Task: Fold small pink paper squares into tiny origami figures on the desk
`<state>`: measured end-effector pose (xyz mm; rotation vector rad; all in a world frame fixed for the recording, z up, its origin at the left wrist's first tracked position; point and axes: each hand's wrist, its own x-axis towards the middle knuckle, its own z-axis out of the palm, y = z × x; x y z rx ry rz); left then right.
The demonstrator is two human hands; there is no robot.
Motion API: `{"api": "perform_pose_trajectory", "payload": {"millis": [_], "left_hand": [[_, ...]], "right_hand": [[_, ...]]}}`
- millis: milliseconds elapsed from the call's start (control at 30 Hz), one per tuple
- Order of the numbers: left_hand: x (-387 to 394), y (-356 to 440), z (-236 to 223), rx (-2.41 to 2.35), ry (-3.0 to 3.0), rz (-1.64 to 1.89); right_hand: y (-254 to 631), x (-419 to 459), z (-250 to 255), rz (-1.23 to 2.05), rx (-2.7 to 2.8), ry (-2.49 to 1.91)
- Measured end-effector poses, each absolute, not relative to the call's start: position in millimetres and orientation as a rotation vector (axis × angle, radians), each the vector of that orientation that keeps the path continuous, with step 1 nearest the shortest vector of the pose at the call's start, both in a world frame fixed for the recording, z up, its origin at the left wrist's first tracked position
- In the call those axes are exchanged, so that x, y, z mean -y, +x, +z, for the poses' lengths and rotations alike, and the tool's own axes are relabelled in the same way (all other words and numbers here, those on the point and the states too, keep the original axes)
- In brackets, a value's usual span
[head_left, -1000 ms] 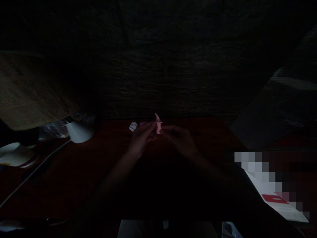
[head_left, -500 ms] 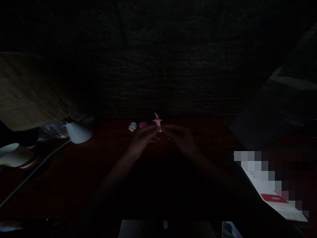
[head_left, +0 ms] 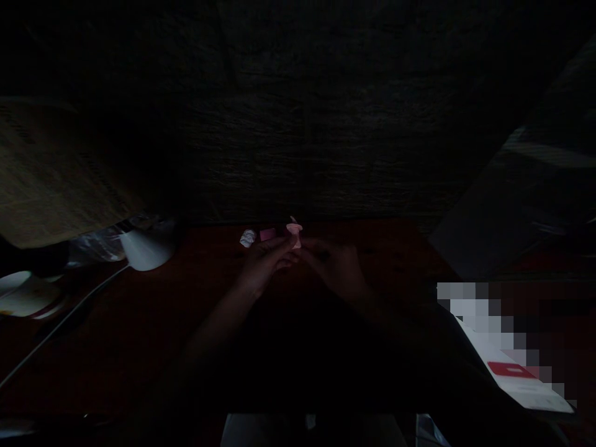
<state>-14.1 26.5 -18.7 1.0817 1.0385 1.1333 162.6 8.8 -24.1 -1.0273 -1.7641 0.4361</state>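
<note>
the left hand (head_left: 259,266) has its fingers (head_left: 279,250) pinched on a small pink toy (head_left: 295,238) above the bench (head_left: 209,251); i can't tell if the right hand (head_left: 343,267) grips too. it has a wide brim, and its long way points at the dark wall (head_left: 298,155), thin tip first.

I work from a single camera, worn on the person's head and looking forward and down over the table (head_left: 186,276). It sits close enough that the forearms (head_left: 221,320) run up from the bottom of my picture, with the left fingers (head_left: 280,249) and right fingers (head_left: 318,249) showing just below its centre. It faces the dark wall (head_left: 302,124) across the top and spreads wide, from the brown cardboard (head_left: 51,177) at the left edge to the white sheet (head_left: 526,391) at lower right.
</note>
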Motion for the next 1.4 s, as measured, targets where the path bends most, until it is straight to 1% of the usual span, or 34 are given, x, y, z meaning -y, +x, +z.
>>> {"api": "perform_pose_trajectory", "payload": {"millis": [767, 1200, 1400], "left_hand": [[-25.7, -15.9, -15.7, -0.998, 1.142, 1.156], [-26.3, -13.7, -21.1, -0.982, 1.150, 1.182], [-25.7, -14.3, -21.2, -0.972, 1.184, 1.186]], "right_hand": [[166.2, -10.2, -21.4, 0.339, 1.866, -1.035], [166.4, -6.6, -21.3, 0.422, 1.798, -1.001], [167.5, -7.0, -23.3, 0.451, 1.779, -1.074]]}}
